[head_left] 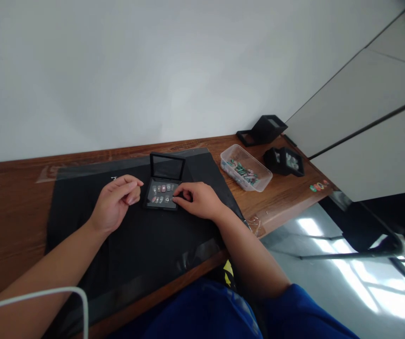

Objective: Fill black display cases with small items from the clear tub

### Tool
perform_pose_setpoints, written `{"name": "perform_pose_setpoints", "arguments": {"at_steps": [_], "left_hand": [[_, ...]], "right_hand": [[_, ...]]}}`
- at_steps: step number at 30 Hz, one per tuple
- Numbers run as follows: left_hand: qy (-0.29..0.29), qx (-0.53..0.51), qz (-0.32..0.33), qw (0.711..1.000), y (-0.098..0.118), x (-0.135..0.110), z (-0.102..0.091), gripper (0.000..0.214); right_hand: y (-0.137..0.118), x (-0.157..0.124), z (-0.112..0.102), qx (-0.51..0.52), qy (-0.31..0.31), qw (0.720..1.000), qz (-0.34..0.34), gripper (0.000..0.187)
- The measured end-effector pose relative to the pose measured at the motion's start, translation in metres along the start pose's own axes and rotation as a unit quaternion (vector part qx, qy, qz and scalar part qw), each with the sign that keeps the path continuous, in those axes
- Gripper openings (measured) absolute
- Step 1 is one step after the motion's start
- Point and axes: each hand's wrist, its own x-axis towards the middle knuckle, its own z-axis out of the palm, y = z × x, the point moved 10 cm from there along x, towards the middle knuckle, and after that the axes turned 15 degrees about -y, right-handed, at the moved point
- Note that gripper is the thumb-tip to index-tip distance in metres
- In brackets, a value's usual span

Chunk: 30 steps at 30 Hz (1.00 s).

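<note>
A small black case (pixel 155 203) lies open on a black mat (pixel 142 245), its clear lid (pixel 167 166) standing upright. Several small pink, grey and greenish pieces sit in rows inside it. My right hand (pixel 197 200) rests at the case's right edge, fingers curled, fingertips touching the lower row of pieces. My left hand (pixel 116 203) sits just left of the case on the mat, fingers loosely curled with thumb against forefinger; whether it holds a piece is hidden.
A clear plastic tub (pixel 246 168) of small greenish pieces stands right of the mat on the wooden table (pixel 8 207). Two more black cases (pixel 284 161) and an open one (pixel 263 130) sit at the far right corner. A white cable (pixel 47 297) crosses my left forearm.
</note>
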Motion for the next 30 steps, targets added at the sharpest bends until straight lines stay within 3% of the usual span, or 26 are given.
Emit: {"name": "perform_pose_setpoints", "arguments": {"at_steps": [21, 30], "left_hand": [[-0.01, 0.028, 0.008, 1.0, 0.001, 0.0, 0.0, 0.017], [0.026, 0.139, 0.037, 0.989, 0.009, -0.002, -0.016, 0.011]], "right_hand": [[-0.007, 0.001, 0.007, -0.009, 0.005, 0.999, -0.036, 0.027], [-0.004, -0.004, -0.002, 0.026, 0.005, 0.998, -0.048, 0.021]]}}
